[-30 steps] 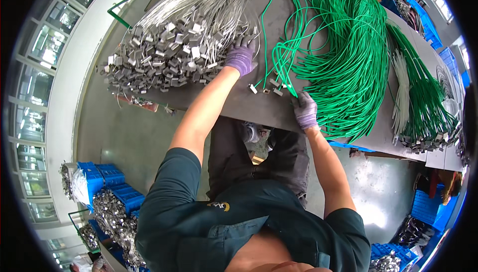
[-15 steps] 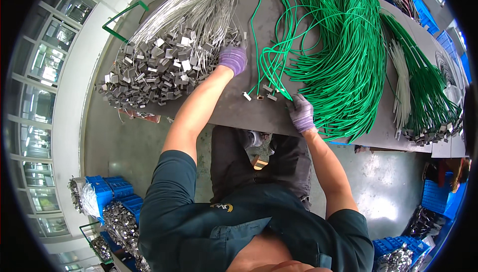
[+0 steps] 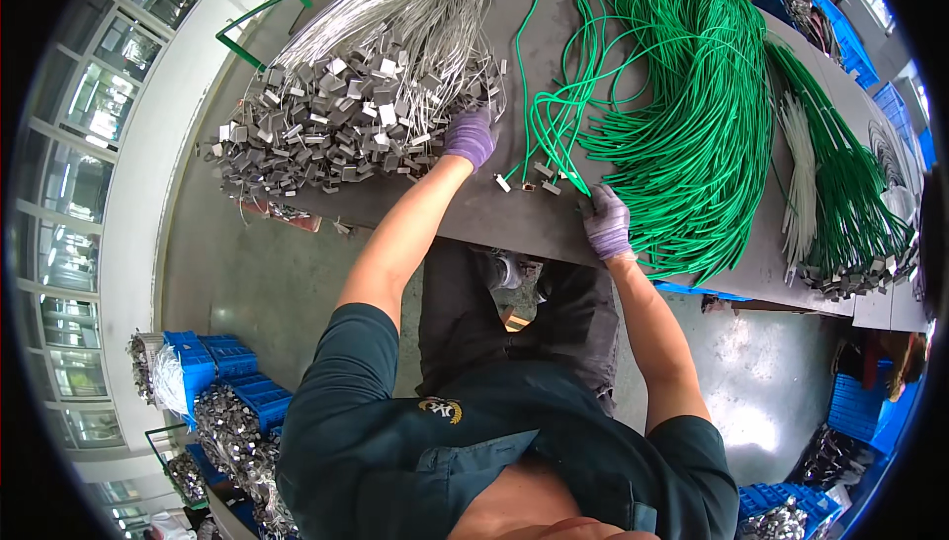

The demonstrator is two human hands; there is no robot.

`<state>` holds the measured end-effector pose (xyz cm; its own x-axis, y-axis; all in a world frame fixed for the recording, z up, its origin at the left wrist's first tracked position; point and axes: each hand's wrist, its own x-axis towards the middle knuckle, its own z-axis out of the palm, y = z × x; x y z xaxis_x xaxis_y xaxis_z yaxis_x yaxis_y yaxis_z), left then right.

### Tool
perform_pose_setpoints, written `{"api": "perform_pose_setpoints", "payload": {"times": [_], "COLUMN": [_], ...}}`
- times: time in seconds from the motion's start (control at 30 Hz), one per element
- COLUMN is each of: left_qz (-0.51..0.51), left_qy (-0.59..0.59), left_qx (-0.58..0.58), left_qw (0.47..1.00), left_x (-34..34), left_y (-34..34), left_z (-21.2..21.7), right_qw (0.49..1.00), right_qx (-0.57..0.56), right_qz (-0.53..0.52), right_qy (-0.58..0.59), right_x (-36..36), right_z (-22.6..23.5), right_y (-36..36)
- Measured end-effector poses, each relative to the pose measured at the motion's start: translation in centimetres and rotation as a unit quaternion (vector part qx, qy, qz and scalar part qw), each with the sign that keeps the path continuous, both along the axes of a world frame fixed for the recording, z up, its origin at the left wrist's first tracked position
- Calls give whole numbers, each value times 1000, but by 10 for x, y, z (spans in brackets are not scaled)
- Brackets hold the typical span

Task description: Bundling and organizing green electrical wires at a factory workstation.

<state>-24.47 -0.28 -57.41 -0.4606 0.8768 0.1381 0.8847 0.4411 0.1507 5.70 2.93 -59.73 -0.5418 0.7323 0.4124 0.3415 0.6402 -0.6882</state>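
Observation:
My left hand (image 3: pixel 470 137), in a purple-grey glove, is at the right edge of a heap of small grey metal blocks (image 3: pixel 341 110) on thin silvery wires. Its fingers curl in among the blocks and wires, and whatever lies between them is hidden. In its matching glove, my right hand (image 3: pixel 606 222) is closed around the near end of a green cable (image 3: pixel 571 170) by the table's front edge. A few blocks (image 3: pixel 547 178) lie just left of that hand, at the ends of loose green cables. Beside it spreads a large bundle of green cables (image 3: pixel 692 125).
The dark table (image 3: pixel 494 229) ends just in front of my legs. A green metal handle (image 3: pixel 259 26) rises at its far left. At the right lie white strips (image 3: pixel 799 179) and another green cable bundle (image 3: pixel 840 145) with blocks. Blue crates (image 3: pixel 232 354) stand on the floor.
The view has shifted slightly. My left hand has dipped a little nearer, still at the heap's edge. My right hand stays closed on the green cable.

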Motion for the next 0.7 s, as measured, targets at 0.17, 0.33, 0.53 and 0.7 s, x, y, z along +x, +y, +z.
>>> {"api": "perform_pose_setpoints", "payload": {"times": [0.17, 0.33, 0.53, 0.7], "left_qz": [-54, -43, 43, 44], "left_qy": [67, 50, -42, -126], "left_qx": [-146, -170, -48, -42], "left_qw": [986, 983, 997, 990], "left_x": [28, 19, 9, -13], "left_y": [13, 11, -2, -49], "left_z": [26, 14, 25, 4], "right_qw": [999, 1000, 1000, 1000], "right_qx": [-2, 7, 5, 4], "right_qz": [-19, -11, -15, -16], "right_qy": [-30, -1, 8, 12], "right_x": [10, 4, 5, -1], "right_z": [-2, 2, 0, -1], "right_y": [3, 0, 1, 0]}}
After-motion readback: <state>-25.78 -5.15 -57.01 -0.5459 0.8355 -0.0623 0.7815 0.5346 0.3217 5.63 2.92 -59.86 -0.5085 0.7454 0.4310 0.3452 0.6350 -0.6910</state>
